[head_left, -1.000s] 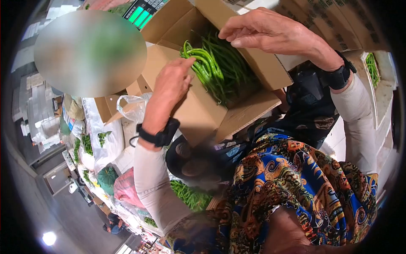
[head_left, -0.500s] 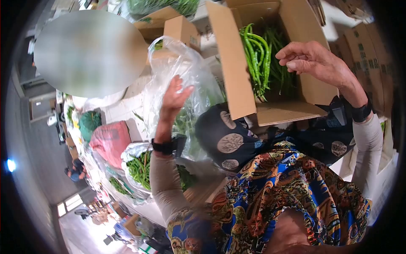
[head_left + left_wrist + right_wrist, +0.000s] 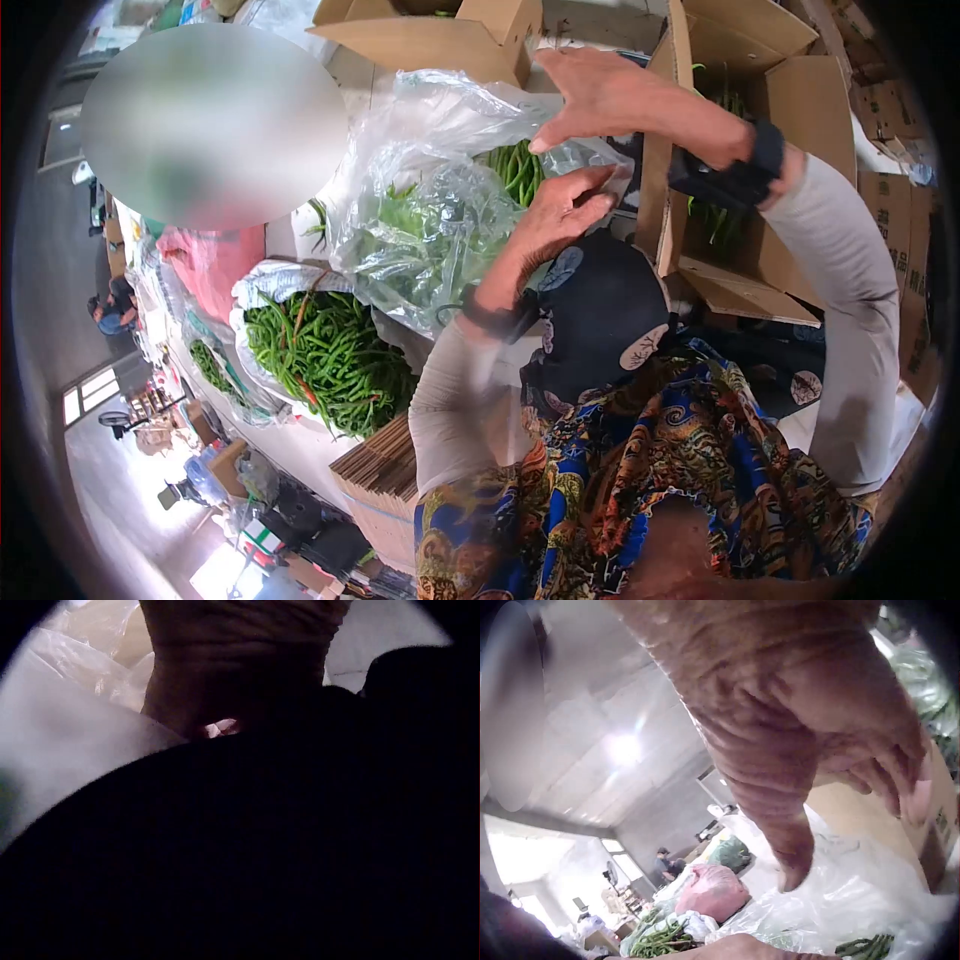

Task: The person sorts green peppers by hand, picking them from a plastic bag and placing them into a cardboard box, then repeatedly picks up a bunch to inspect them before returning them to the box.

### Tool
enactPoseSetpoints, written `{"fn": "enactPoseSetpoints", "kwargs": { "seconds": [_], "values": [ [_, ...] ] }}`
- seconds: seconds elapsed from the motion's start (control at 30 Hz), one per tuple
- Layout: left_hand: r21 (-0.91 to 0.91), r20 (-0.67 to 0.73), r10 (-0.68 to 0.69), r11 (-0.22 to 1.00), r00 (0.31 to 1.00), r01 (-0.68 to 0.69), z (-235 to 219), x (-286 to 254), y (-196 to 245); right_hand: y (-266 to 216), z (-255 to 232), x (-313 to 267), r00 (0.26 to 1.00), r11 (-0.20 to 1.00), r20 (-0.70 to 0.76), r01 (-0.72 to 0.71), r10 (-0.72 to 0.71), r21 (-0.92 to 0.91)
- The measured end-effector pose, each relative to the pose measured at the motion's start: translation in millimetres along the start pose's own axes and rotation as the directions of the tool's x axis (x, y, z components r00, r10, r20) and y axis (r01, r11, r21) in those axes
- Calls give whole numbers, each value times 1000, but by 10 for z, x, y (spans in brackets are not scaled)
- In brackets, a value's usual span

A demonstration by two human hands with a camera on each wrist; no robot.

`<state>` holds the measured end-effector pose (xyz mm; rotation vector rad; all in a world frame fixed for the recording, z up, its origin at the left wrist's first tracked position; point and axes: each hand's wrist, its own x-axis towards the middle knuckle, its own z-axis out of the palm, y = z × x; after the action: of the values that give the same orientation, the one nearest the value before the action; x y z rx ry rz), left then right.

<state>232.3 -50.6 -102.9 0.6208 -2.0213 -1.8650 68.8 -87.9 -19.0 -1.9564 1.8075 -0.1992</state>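
In the head view my left hand (image 3: 560, 215) is at the near right edge of a clear plastic bag (image 3: 420, 240), thumb and index finger apart. Long green chili peppers (image 3: 515, 172) show in the bag's mouth, just beyond that hand. My right hand (image 3: 600, 95) is above the bag's far right side, with its thumb spread from the straight fingers and nothing held. The right wrist view shows this hand (image 3: 825, 735) over the plastic as well. Dark shadow covers most of the left wrist view, where the left hand (image 3: 240, 645) shows only in part.
A cardboard box (image 3: 735, 285) with green peppers inside stands at the right. Another open carton (image 3: 420, 45) is behind the bag. To the left lie a white sack of green peppers (image 3: 330, 355) and a pink sack (image 3: 215, 265). Flattened cardboard (image 3: 385, 460) is stacked near my left elbow.
My hands have left the pepper box and moved left to the plastic bag, the left hand first. The head view has turned left, so the box now appears farther right.
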Motion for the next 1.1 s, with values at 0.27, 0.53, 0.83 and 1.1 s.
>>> {"fn": "enactPoseSetpoints", "kwargs": {
  "seconds": [0.27, 0.53, 0.83, 1.1],
  "values": [
    [-647, -284, -305, 761, 909, 53, -525, -114, -715, 282, 402, 453, 991, 958, 133, -25, -14, 286],
    [223, -662, -509, 566, 550, 793, -1055, -700, -2110, 102, 148, 244, 995, 512, 82, -43, -54, 858],
    [571, -459, -263, 644, 849, 509, -890, 71, -2467, -14, -148, -59, 975, 483, 153, -59, -158, 874],
    [366, -586, -407, 638, 701, 677, -929, 402, -2753, -66, -185, -191, 976, 405, 186, -125, -114, 906]
  ]
}}
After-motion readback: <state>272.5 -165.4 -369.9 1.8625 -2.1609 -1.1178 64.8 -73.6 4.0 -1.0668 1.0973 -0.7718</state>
